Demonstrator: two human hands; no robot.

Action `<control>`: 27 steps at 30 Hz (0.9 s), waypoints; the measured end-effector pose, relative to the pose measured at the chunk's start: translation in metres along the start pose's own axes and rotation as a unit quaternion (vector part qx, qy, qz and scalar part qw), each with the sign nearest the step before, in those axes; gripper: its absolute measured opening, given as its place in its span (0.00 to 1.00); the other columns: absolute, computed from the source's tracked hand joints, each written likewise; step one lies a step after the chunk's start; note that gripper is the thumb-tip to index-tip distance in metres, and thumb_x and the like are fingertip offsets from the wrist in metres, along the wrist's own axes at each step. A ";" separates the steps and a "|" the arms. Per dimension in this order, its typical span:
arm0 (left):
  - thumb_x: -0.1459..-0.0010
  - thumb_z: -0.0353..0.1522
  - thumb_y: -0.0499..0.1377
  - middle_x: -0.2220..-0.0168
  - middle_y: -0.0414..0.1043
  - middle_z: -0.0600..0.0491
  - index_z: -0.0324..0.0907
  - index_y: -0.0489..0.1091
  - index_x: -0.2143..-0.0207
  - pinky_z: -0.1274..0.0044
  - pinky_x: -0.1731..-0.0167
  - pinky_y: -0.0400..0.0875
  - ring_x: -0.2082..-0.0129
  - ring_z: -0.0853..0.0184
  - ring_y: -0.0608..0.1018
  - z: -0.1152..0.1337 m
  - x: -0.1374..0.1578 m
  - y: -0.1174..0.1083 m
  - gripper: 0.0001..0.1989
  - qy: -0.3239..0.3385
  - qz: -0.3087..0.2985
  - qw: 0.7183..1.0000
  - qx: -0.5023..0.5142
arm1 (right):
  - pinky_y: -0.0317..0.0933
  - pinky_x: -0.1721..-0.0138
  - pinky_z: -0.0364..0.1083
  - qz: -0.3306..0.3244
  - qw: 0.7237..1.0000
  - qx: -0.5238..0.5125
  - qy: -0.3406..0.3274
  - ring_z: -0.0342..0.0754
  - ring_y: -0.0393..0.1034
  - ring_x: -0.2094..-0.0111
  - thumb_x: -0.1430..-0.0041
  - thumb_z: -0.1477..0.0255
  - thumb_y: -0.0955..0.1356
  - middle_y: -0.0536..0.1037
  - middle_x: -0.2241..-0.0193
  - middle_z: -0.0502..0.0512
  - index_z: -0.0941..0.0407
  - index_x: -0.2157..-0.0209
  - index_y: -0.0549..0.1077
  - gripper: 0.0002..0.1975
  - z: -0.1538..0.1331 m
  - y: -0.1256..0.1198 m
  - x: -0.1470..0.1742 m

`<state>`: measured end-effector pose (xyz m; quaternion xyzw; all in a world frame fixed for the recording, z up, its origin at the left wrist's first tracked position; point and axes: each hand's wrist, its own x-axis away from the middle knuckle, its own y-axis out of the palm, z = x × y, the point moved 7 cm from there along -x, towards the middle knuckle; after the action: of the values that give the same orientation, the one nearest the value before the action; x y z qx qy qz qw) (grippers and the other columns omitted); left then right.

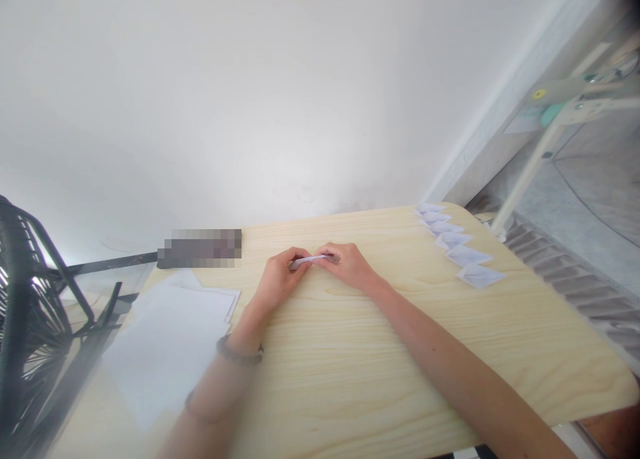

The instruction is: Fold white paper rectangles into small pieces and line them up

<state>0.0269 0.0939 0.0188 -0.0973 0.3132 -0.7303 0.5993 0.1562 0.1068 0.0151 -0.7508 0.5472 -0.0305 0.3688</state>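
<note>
At the table (pixel 325 379), left hand (pixel 281 276), right hand (pixel 349 264), each grip pinching folded paper (pixel 305 260)

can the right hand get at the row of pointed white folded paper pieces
Probably yes: only pale wood-grain tabletop shows between the right hand and the pointed white folded paper pieces, though its grip is taken up by a thin-looking white paper piece.

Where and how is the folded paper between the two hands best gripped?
The folded paper is probably best pinched lightly near its two ends, the left hand coming from the left, the right hand from the right: it looks thin and narrow and runs roughly crosswise, an end toward each hand.
</note>
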 end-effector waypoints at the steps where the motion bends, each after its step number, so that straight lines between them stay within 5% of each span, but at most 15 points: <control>1: 0.48 0.37 0.53 0.67 0.73 0.51 0.41 0.69 0.66 0.76 0.65 0.66 0.67 0.66 0.73 0.001 0.000 -0.001 0.11 0.001 -0.001 1.000 -0.002 | 0.58 0.70 0.39 0.000 1.000 -0.005 0.001 0.41 0.68 0.71 0.47 0.69 0.64 0.76 0.71 0.50 0.55 0.69 0.74 0.08 0.000 0.000 0.000; 19: 0.53 0.41 0.58 0.63 0.74 0.49 0.39 0.71 0.63 0.74 0.62 0.68 0.62 0.62 0.74 -0.018 0.000 0.000 0.18 -0.106 0.008 0.981 0.159 | 0.62 0.69 0.40 0.035 0.996 -0.079 0.036 0.43 0.71 0.70 0.49 0.66 0.65 0.78 0.72 0.50 0.54 0.72 0.75 0.09 0.005 -0.009 0.001; 27: 0.52 0.41 0.57 0.67 0.75 0.49 0.38 0.72 0.68 0.74 0.63 0.68 0.65 0.63 0.75 -0.018 -0.002 -0.003 0.15 -0.080 0.027 0.988 0.127 | 0.62 0.69 0.40 0.037 0.998 -0.052 0.017 0.43 0.71 0.70 0.47 0.66 0.65 0.78 0.72 0.50 0.54 0.71 0.75 0.09 0.002 -0.008 0.000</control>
<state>0.0161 0.1017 0.0070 -0.0700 0.1719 -0.7378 0.6490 0.1638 0.1088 0.0186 -0.7479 0.5815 -0.0013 0.3203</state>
